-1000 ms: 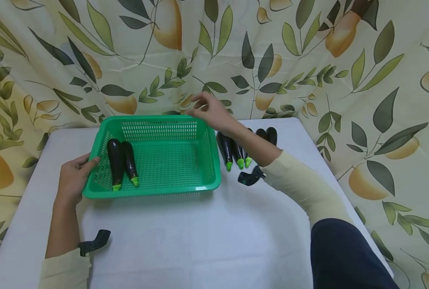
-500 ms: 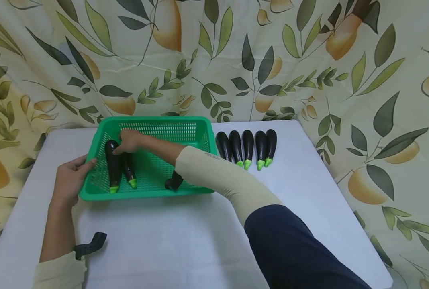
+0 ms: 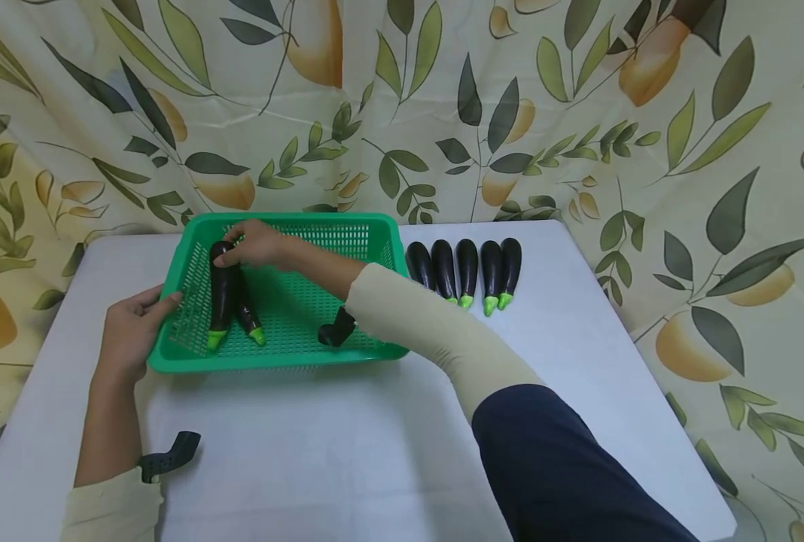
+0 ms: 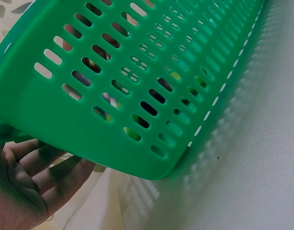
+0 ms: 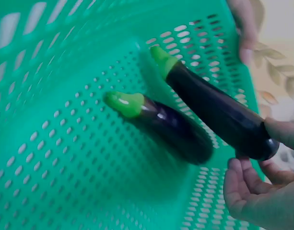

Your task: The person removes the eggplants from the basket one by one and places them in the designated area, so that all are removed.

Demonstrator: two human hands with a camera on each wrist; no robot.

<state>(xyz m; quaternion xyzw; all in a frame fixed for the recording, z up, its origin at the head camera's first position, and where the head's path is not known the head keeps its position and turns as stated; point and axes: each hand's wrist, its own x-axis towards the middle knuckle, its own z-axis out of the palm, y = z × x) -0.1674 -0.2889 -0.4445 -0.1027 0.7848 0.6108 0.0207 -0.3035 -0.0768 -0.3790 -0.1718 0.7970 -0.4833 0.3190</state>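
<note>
My right hand (image 3: 258,245) pinches the blunt dark end of one eggplant (image 3: 223,293) at the left side of the green plastic basket (image 3: 321,354). In the right wrist view that eggplant (image 5: 218,110) is tilted, its green stem end pointing away from the fingers. A second eggplant (image 5: 173,132) lies beside it on the basket floor. My left hand (image 3: 131,331) holds the basket's left rim, thumb over the top. Seen from the left wrist, the fingers of the left hand (image 4: 46,177) are curled under the rim from outside.
Right of the basket several eggplants (image 3: 467,267) lie in a row on the white table (image 3: 348,452), green stems toward me. A fruit-and-leaf patterned curtain (image 3: 443,113) hangs behind the table. Each wrist wears a small black camera mount (image 3: 172,455).
My right hand has come from the basket's far right corner to its left side and taken hold of the larger eggplant. That eggplant has shifted slightly right and up. My left hand stays on the rim.
</note>
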